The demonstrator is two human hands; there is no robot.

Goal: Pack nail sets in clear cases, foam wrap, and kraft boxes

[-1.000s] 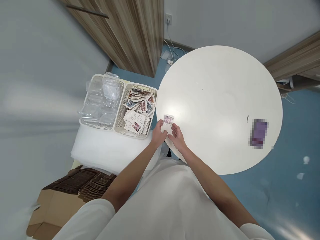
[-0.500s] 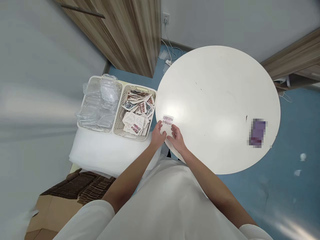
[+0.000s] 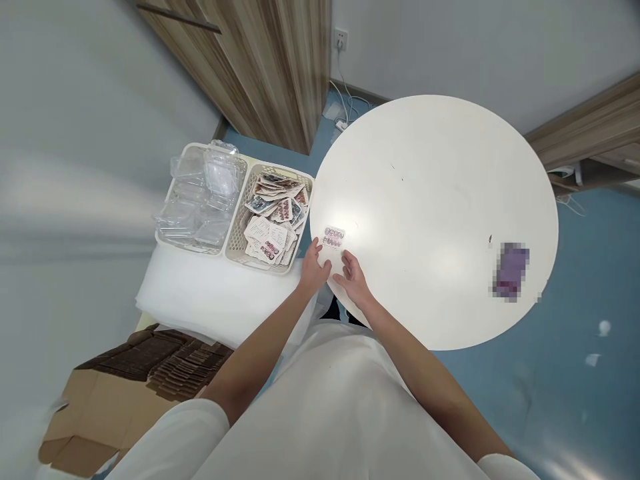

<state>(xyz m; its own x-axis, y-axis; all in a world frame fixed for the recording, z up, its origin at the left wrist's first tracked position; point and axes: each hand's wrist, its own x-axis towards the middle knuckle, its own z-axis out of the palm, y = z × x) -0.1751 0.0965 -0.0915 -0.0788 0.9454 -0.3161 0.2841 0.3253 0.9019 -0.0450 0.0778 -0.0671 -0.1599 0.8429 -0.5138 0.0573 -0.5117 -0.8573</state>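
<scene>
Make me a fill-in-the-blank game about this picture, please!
The colour of the round table is ____.
In the picture, the clear plastic boxes lie to the ____ of the card pile.
The blurred purple thing lies to the ____ of the small card by the left hand and right hand.
Answers: white; left; right

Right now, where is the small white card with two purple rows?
In the head view, the card lies near the left edge of the round white table, just ahead of the left hand and right hand.
</scene>
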